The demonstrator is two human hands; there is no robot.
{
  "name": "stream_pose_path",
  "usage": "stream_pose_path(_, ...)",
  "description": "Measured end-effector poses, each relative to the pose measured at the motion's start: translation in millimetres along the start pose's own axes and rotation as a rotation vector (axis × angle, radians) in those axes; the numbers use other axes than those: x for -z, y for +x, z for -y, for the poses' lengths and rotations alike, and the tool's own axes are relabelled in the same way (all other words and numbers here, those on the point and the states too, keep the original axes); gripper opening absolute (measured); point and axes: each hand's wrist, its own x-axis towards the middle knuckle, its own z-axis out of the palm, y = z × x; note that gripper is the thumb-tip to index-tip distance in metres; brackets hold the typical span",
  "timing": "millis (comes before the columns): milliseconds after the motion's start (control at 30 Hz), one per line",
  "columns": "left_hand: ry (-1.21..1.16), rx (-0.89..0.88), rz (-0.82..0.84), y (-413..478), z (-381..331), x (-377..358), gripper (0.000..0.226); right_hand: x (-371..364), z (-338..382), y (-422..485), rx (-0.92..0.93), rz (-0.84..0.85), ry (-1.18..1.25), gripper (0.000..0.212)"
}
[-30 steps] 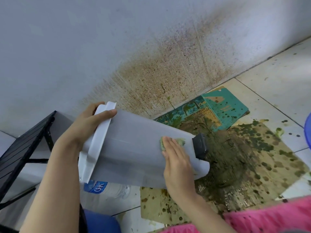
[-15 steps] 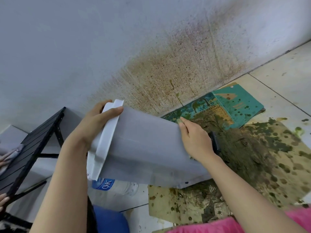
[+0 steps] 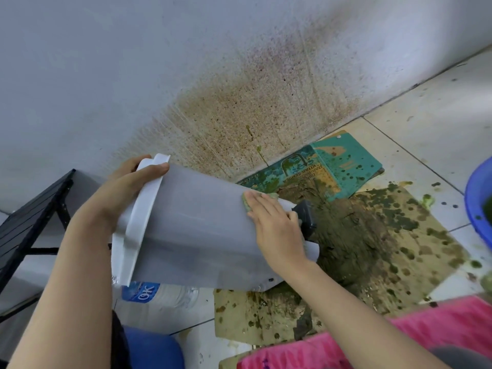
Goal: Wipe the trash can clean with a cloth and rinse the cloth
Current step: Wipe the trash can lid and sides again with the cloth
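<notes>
Item: pale grey plastic trash can [image 3: 197,235], held tipped on side above floor, mouth leftward, base over soiled brown cardboard sheet [image 3: 399,235]. Grip: left hand [image 3: 119,193] clamped on white rim [image 3: 145,209], digits curled round it. Contact: right hand [image 3: 274,222] flat, fingers straight and together, pressing green cloth [image 3: 246,202] against can's upper side beside black pedal [image 3: 306,218]. Beneath can: clear water bottle [image 3: 159,296]. Behind: wall [image 3: 253,110] spattered brown.

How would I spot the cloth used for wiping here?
Find the pale grey trash can held on its side mid-view. The right hand lies flat on its wall near the base end, and the cloth is the small yellow-green pad peeking out under the fingertips. Nothing else on the grey plastic is green.
</notes>
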Motion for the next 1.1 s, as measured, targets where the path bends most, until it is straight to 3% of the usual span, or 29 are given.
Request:
stream_pose_path(200,0.009,0.012,-0.016,2.0,-0.6,-2.6,0.058,3.8,-17.6,-48.4,0.021,-0.176,-0.074,0.043)
stream_pose_path(333,0.005,0.043,-0.016,0.0,-0.4,0.6,0.068,17.7,-28.3,-81.2,0.077,-0.115,-0.074,0.051)
stream_pose_path(400,0.012,0.037,-0.034,2.0,-4.5,-4.5,0.073,28.3,-30.2,-86.2,-0.023,-0.075,0.035,0.054)
stream_pose_path(467,0.019,0.02,-0.047,4.2,-14.6,-16.6,0.077,50.9,-21.9,-80.0,-0.198,-0.089,0.293,0.045)
stream_pose_path(633,0.042,-0.075,-0.077,8.2,-49.5,-73.6,0.075,104.7,-4.9,-50.6,-0.717,-0.266,0.822,0.033)
stream_pose_path(733,0.18,-0.069,-0.079,3.7,-77.6,-125.7,0.091,118.6,-8.8,-41.6,-0.905,-0.312,1.124,0.027)
stream_pose_path(833,0.459,-0.066,-0.077,-14.3,-109.9,-175.2,0.095,135.7,-15.0,-38.8,-1.005,-0.367,1.232,0.024)
stream_pose_path(967,0.528,-0.108,-0.021,-36.9,-133.5,-220.7,0.094,160.6,-27.5,-43.4,-1.045,-0.471,1.285,0.034)
stream_pose_path(1033,0.491,-0.115,0.01,-37.9,-137.8,-223.3,0.091,174.6,-26.4,-41.8,-1.009,-0.539,1.273,0.034)
stream_pose_path(1100,0.206,-0.129,0.021,-39.0,-135.2,-207.5,0.081,190.0,-11.1,-34.4,-0.914,-0.582,1.265,0.025)
